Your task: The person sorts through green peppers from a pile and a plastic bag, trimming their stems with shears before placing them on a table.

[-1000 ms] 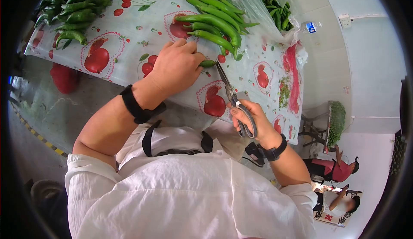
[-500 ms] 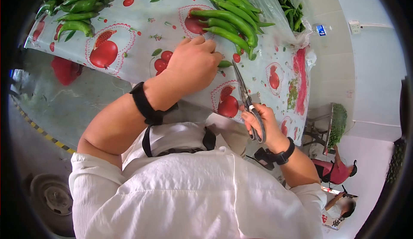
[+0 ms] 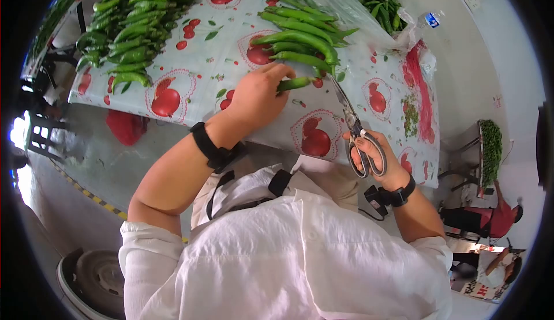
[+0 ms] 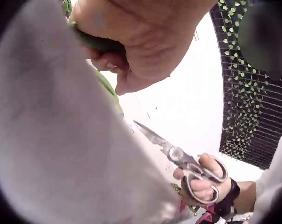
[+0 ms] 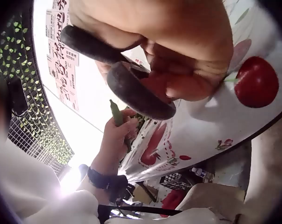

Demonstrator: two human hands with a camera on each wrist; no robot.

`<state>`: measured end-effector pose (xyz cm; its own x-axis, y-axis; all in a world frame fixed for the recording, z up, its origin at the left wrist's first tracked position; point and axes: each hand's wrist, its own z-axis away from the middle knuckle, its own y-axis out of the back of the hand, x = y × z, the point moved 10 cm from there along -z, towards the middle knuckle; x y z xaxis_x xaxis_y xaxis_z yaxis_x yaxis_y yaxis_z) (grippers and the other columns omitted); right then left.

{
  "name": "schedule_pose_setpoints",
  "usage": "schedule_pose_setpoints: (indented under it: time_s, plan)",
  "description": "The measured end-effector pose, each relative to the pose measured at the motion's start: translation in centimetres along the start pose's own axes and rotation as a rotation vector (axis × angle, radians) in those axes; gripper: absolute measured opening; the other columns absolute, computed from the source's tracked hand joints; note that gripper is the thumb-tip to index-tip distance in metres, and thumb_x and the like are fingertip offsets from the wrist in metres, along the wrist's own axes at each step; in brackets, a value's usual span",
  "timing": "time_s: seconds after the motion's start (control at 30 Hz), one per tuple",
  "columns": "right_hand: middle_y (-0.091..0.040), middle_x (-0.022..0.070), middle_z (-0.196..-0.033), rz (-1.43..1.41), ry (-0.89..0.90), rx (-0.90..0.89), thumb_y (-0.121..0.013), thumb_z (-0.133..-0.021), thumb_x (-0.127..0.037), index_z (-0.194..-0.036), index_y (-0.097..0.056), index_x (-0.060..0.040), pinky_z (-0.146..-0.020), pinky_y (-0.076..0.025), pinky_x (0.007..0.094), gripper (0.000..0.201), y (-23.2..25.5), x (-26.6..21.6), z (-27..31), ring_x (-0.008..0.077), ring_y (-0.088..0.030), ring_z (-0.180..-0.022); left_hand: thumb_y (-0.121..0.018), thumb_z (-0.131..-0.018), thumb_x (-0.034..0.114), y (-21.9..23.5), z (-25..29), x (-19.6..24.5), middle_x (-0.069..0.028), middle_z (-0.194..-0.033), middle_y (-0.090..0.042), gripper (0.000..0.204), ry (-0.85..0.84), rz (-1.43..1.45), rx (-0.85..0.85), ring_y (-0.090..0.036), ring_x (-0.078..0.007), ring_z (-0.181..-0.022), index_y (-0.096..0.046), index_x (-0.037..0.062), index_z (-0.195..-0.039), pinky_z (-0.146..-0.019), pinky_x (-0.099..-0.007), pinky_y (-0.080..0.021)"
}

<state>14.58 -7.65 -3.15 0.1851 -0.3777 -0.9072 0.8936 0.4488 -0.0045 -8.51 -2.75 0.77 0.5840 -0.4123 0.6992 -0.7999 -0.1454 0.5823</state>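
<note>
"Fruit-patterned, the desk [image 3: 202,55] carries rows of green peppers [image 3: 138,30] by its left edge. Where's the single pepper [image 3: 295,83] being worked?"

"Above the desk, inward from the middle of its near edge. The left hand [image 3: 255,98] has its fingers curled round it, one end poking out rightwards."

"And the right hand [image 3: 382,160]?"

"Wrapped round the scissors [image 3: 351,120], fingers through the loops. Whether the blades are fully together, I can't tell."

"What's just changed?"

"A second ago the scissor tips were at the pepper's end. Now there's a small gap, and more pepper shows past the fingers."

"Meaning?"

"Nothing sits between the blades, so I'd judge any trimming is paused while the grip is adjusted. The loose bunch [image 3: 303,38] lies just beyond, towards the far edge."
</note>
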Motion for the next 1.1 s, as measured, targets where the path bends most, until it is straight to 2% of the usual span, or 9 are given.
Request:
schedule_pose_setpoints:
  time_s: [0.07,0.3,0.4,0.5,0.53,0.63,0.73,1.03,1.1]
  plan:
    - [-0.053,0.0016,-0.058,-0.031,0.038,-0.009,-0.061,-0.086,-0.034,-0.106,-0.055,0.0063,-0.041,-0.036,0.0185,0.046,0.5,0.0,0.6,0.0064,-0.047,-0.045,-0.065,-0.074,0.013,0.0,-0.8,-0.5,-0.0149,-0.083,-0.062,0.029,0.133,-0.056,-0.071,-0.061,-0.0304,-0.078,-0.059,0.0070,-0.102,-0.067,-0.0373,-0.048]
    - [-0.052,0.0018,-0.063,-0.026,0.197,-0.054,-0.064,-0.085,-0.031,-0.108,-0.055,0.0050,-0.047,-0.039,0.0208,0.044,2.7,-1.3,4.5,0.0079,-0.050,-0.051,-0.059,-0.084,0.037,-4.3,-6.0,-0.9,-0.0190,-0.086,-0.064,0.043,0.135,-0.294,-0.171,-0.061,-0.0348,-0.082,-0.056,0.0057,-0.114,-0.072,-0.0397,-0.048]
    - [-0.052,0.0017,-0.064,-0.037,0.279,-0.043,-0.066,-0.083,-0.027,-0.107,-0.056,0.0036,-0.047,-0.038,0.0208,0.040,4.1,-1.5,6.1,0.0076,-0.049,-0.052,-0.053,-0.083,0.046,-5.1,-7.0,-0.6,-0.0205,-0.093,-0.064,0.050,0.239,-0.424,-0.249,-0.060,-0.0370,-0.091,-0.056,0.0067,-0.114,-0.078,-0.0439,-0.048]
    - [-0.051,0.0007,-0.063,-0.067,0.312,-0.026,-0.066,-0.083,-0.024,-0.106,-0.056,0.0032,-0.046,-0.038,0.0207,0.037,5.4,-0.7,7.3,0.0071,-0.049,-0.051,-0.054,-0.086,0.044,-4.9,-7.5,-1.3,-0.0126,-0.074,-0.065,0.043,0.212,-0.411,-0.270,-0.064,-0.0301,-0.071,-0.057,0.0054,-0.106,-0.068,-0.0380,-0.049]
    - [-0.051,0.0004,-0.063,-0.067,0.308,-0.024,-0.066,-0.083,-0.024,-0.106,-0.056,0.0034,-0.046,-0.038,0.0207,0.037,5.7,-0.5,7.4,0.0070,-0.049,-0.051,-0.055,-0.087,0.043,-4.3,-7.6,-0.9,-0.0075,-0.065,-0.063,0.040,0.135,-0.448,-0.217,-0.063,-0.0223,-0.057,-0.058,0.0058,-0.101,-0.061,-0.0344,-0.049]
    - [-0.051,-0.0004,-0.064,-0.084,0.304,-0.035,-0.066,-0.083,-0.023,-0.106,-0.056,0.0034,-0.046,-0.038,0.0206,0.036,6.3,-0.1,7.2,0.0070,-0.049,-0.050,-0.057,-0.087,0.041,-3.4,-6.8,-2.2,-0.0062,-0.064,-0.062,0.037,0.208,-0.391,-0.270,-0.060,-0.0161,-0.051,-0.059,0.0060,-0.100,-0.055,-0.0308,-0.048]
    - [-0.052,-0.0002,-0.067,-0.096,0.267,-0.036,-0.067,-0.083,-0.022,-0.105,-0.057,0.0029,-0.048,-0.041,0.0209,0.034,6.1,0.0,6.3,0.0070,-0.050,-0.053,-0.056,-0.084,0.044,-1.9,-5.6,-3.6,-0.0175,-0.085,-0.065,0.042,0.355,-0.375,-0.324,-0.061,-0.0369,-0.083,-0.060,0.0081,-0.106,-0.072,-0.0428,-0.047]
    - [-0.054,-0.0001,-0.071,-0.076,0.221,-0.153,-0.065,-0.084,-0.020,-0.108,-0.056,0.0028,-0.049,-0.042,0.0206,0.034,3.5,-0.3,4.3,0.0065,-0.051,-0.055,-0.067,-0.079,0.032,3.1,-2.6,-4.0,-0.0156,-0.080,-0.063,0.036,0.389,-0.356,-0.223,-0.060,-0.0338,-0.074,-0.059,0.0073,-0.104,-0.068,-0.0399,-0.046]
    - [-0.054,0.0002,-0.073,-0.098,0.196,-0.184,-0.065,-0.084,-0.020,-0.108,-0.056,0.0030,-0.050,-0.042,0.0205,0.035,2.7,-0.3,3.8,0.0064,-0.052,-0.057,-0.071,-0.075,0.023,4.2,-2.1,-4.4,-0.0136,-0.078,-0.063,0.039,0.369,-0.292,-0.115,-0.061,-0.0265,-0.071,-0.057,0.0078,-0.107,-0.066,-0.0359,-0.046]
